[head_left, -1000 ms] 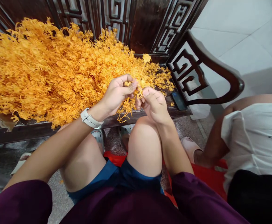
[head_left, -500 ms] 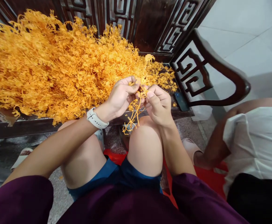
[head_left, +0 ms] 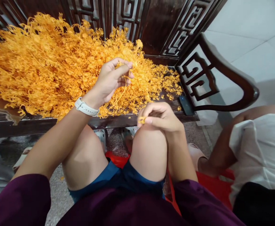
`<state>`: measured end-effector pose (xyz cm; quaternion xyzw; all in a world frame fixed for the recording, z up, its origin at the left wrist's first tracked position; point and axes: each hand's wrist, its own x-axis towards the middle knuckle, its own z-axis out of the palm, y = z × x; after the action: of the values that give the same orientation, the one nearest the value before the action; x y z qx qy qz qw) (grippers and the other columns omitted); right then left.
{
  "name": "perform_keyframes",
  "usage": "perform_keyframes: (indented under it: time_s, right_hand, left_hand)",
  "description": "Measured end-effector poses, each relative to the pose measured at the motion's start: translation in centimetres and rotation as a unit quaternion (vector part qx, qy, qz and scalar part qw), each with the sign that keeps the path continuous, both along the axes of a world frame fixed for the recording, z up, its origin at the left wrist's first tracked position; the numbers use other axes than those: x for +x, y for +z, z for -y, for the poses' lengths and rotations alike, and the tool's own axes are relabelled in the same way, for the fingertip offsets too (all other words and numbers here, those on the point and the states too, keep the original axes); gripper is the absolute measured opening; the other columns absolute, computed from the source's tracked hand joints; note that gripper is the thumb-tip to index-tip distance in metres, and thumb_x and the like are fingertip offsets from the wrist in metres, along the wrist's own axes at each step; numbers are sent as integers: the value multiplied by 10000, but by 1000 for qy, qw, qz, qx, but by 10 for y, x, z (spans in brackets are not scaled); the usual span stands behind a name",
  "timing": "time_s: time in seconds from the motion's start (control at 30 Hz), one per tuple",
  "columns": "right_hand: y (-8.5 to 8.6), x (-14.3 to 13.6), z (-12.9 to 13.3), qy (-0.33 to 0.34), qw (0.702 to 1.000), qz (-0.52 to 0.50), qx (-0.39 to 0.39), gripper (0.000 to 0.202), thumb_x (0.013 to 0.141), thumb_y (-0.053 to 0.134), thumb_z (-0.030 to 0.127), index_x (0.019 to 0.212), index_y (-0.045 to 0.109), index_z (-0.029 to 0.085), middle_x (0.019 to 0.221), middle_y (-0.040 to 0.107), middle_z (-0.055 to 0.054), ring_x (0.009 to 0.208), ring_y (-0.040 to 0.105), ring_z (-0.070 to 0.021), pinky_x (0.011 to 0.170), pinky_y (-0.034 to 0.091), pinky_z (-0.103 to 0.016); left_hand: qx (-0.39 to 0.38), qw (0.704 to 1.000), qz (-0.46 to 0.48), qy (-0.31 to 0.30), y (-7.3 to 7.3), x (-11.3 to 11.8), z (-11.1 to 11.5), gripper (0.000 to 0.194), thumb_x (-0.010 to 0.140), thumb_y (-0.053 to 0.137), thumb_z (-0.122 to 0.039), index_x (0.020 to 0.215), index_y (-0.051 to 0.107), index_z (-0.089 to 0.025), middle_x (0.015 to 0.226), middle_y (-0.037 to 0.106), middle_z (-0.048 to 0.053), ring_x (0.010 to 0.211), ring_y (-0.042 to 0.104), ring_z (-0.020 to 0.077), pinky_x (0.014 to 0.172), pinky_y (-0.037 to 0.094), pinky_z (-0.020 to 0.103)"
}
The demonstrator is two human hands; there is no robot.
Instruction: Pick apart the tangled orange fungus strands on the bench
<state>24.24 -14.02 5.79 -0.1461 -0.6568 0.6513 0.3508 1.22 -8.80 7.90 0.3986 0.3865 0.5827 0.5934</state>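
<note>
My left hand, with a pale watch strap at its wrist, is raised in front of a big heap of orange stringy sprigs. Its thumb and fingers close on a thin orange sprig, whose stem hangs down before the heap; its upper end blends with the heap behind. Lower and to the right, above my knee, my right hand pinches a small orange sprig piece between thumb and forefinger. Some blur covers these fingertips. The two hands are apart.
The heap lies on a dark wooden bench with a carved back and a curved armrest. A dark phone lies by the armrest. Another person's leg and white garment are close on the right. Loose bits lie near the bench's front edge.
My hands, together on one orange sprig before, have separated. The left has moved up and left with a sprig; the right has come down toward my knee with a small piece.
</note>
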Motion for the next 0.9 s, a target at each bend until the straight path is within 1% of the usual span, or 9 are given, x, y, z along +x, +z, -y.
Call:
perform_keyframes:
  time_s: [0.1, 0.23, 0.3, 0.37, 0.43, 0.53, 0.63, 0.77, 0.9]
  right_hand:
    - [-6, 4, -4, -102, 991, -62, -61, 210, 904, 924, 320, 943, 753, 204, 785, 830, -35, 661, 774, -152, 609, 605, -246]
    - [-4, 8, -7, -95, 993, -34, -63, 260, 819, 978, 348, 894, 763, 220, 718, 784, -24, 596, 702, -163, 582, 584, -293]
    - [-2, 11, -14, -130, 984, -99, -78, 291, 829, 960, 445, 867, 747, 250, 660, 726, 14, 561, 628, -155, 563, 551, -300]
    - [-2, 14, -24, -192, 962, -163, -109, 343, 866, 894, 582, 911, 738, 279, 675, 707, 32, 580, 585, -159, 552, 521, -301]
    - [-4, 16, -33, -231, 947, -166, -149, 397, 916, 795, 674, 991, 747, 287, 744, 735, 24, 617, 576, -167, 560, 510, -308]
    - [-7, 15, -36, -252, 935, -112, -224, 411, 964, 720, 672, 1024, 755, 266, 770, 736, 18, 614, 556, -156, 570, 498, -303]
    - [-3, 6, -27, -258, 924, -76, -270, 428, 945, 766, 654, 1010, 745, 231, 770, 713, 22, 603, 560, -121, 572, 505, -271]
    - [3, -10, -13, -239, 945, -23, -223, 471, 904, 850, 643, 1050, 703, 220, 852, 752, 4, 652, 636, -111, 584, 534, -242]
    - [2, -17, -8, -233, 954, -8, -187, 407, 881, 926, 538, 943, 676, 223, 829, 740, 11, 666, 638, -104, 605, 538, -228]
  left_hand:
    - [5, 999, -36, 1, -3, 3, 0, 152, 946, 800, -223, 906, 654, -206, 772, 717, -30, 616, 683, 57, 593, 526, 165]
    - [16, 998, -53, -7, -3, 4, 2, 139, 942, 793, -200, 889, 663, -197, 749, 712, -26, 604, 662, 49, 616, 542, 169]
    - [19, 998, -53, -8, -3, 4, 3, 126, 956, 773, -187, 884, 670, -189, 745, 707, -18, 596, 662, 51, 617, 539, 175]
    - [17, 998, -53, -9, -2, 5, 4, 111, 961, 769, -179, 897, 679, -181, 750, 705, -10, 598, 671, 57, 616, 535, 182]
    - [13, 999, -50, -16, -3, 6, 5, 72, 957, 772, -175, 935, 703, -174, 784, 723, 3, 641, 702, 70, 634, 551, 188]
    - [17, 998, -50, -35, -5, 9, 7, 60, 941, 785, -169, 987, 745, -170, 845, 756, 22, 725, 731, 79, 671, 576, 182]
    - [39, 997, -63, -38, -9, 15, 10, 80, 910, 826, -172, 944, 754, -170, 922, 771, 32, 728, 696, 68, 676, 584, 186]
    - [69, 993, -98, -23, -11, 27, 17, 62, 901, 808, -151, 901, 751, -177, 1024, 780, 28, 715, 643, 69, 673, 582, 216]
    - [112, 981, -155, -29, -10, 33, 23, 115, 905, 769, -94, 845, 730, -184, 952, 789, 16, 807, 669, 91, 768, 557, 217]
